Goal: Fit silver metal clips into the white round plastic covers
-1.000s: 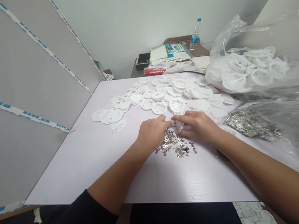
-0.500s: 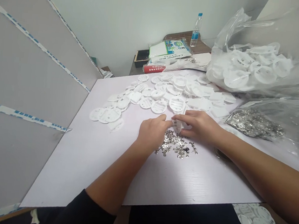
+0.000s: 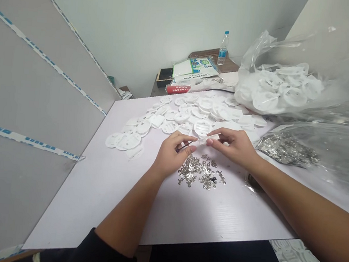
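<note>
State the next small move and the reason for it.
Probably steady the white piece with the right hand, which pinches it, because the left hand seems to hold something thin and dark close to its near end.

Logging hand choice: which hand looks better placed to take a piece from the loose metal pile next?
Left, probably: the left hand is closer to the loose metal pile, though what it grips is unclear; the right hand, farther off, pinches a white part.
</note>
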